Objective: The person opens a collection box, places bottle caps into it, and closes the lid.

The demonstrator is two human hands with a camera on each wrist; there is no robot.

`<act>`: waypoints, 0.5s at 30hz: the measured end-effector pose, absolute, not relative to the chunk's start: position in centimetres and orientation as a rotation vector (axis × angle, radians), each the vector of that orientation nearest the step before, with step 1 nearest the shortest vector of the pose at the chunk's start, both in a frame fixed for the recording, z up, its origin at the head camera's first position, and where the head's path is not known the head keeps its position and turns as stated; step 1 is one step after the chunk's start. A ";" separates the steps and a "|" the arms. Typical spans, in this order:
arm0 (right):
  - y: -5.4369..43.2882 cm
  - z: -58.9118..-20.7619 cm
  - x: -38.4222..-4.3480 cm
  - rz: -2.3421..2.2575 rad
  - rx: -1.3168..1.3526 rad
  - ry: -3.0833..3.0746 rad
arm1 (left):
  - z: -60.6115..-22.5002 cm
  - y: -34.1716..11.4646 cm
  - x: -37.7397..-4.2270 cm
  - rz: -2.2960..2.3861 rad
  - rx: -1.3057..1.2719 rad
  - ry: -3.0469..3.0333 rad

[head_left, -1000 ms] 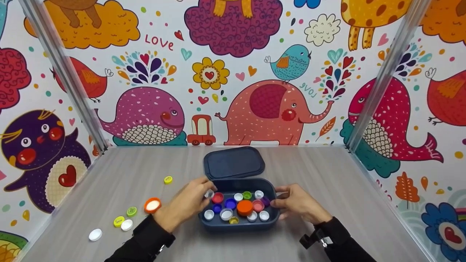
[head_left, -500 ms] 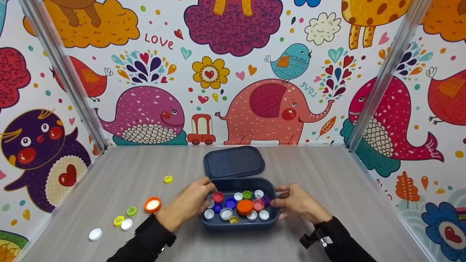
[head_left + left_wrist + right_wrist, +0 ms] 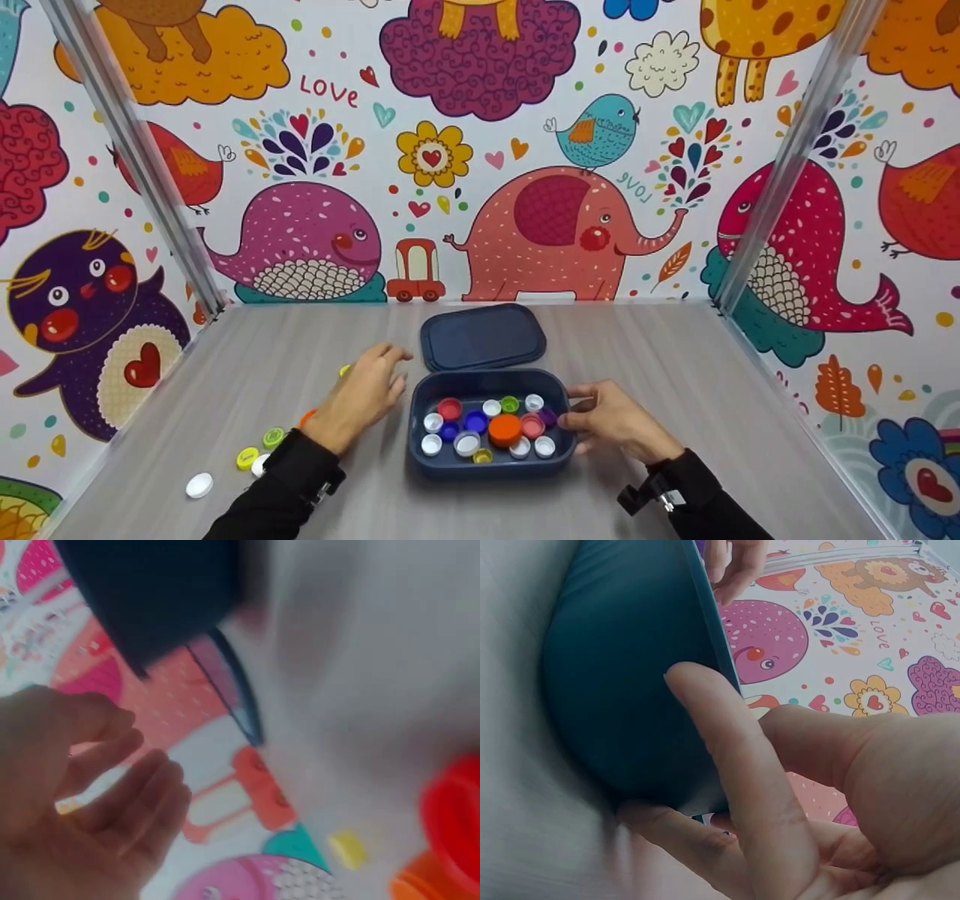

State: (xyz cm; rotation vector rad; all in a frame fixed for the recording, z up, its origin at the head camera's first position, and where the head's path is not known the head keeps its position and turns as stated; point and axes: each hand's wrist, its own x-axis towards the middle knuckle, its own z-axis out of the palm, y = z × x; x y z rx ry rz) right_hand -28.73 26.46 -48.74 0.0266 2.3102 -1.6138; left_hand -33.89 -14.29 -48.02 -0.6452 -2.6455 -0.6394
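Note:
A dark blue plastic box [image 3: 491, 470] sits on the table, holding several bottle caps in white, red, blue, green, purple and orange. At its right end, my right hand [image 3: 619, 424] grips the wall; in the right wrist view a fingertip [image 3: 686, 679] lies along the outside and another reaches the bottom edge. My left hand [image 3: 360, 394] hovers left of the box with nothing in it, fingers loosely bent, as the left wrist view shows too. It partly covers a yellow cap [image 3: 344, 370] and an orange cap [image 3: 307, 417] on the table.
The box's dark blue lid [image 3: 484, 337] lies flat right behind it. Left of the box are more loose caps: a green cap [image 3: 274, 438], a yellow cap with print [image 3: 247, 458] and a white cap [image 3: 199, 485]. Walls with cartoon animals enclose the table [image 3: 645, 337].
My left hand has let go of a white cap inside the box at its left side, then pulled out over the rim toward the left. The right hand stays on the box.

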 end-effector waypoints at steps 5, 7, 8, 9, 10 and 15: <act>26.5 -48.8 -28.7 -1.634 0.006 2.294 | -49.2 -16.3 -35.3 -0.623 -0.542 -2.683; 26.5 -48.8 -28.7 -1.638 0.001 2.289 | -49.5 -17.0 -35.7 -0.607 -0.511 -2.714; 26.5 -48.8 -28.6 -1.639 0.002 2.288 | -49.6 -17.3 -35.8 -0.597 -0.495 -2.732; 26.5 -48.8 -28.7 -1.639 0.003 2.289 | -49.6 -17.6 -35.9 -0.588 -0.480 -2.757; 26.5 -48.8 -28.6 -1.638 0.008 2.290 | -49.7 -17.9 -36.1 -0.578 -0.463 -2.783; 26.5 -48.7 -28.6 -1.629 0.013 2.294 | -51.8 -19.6 -37.8 -0.497 -0.428 -2.880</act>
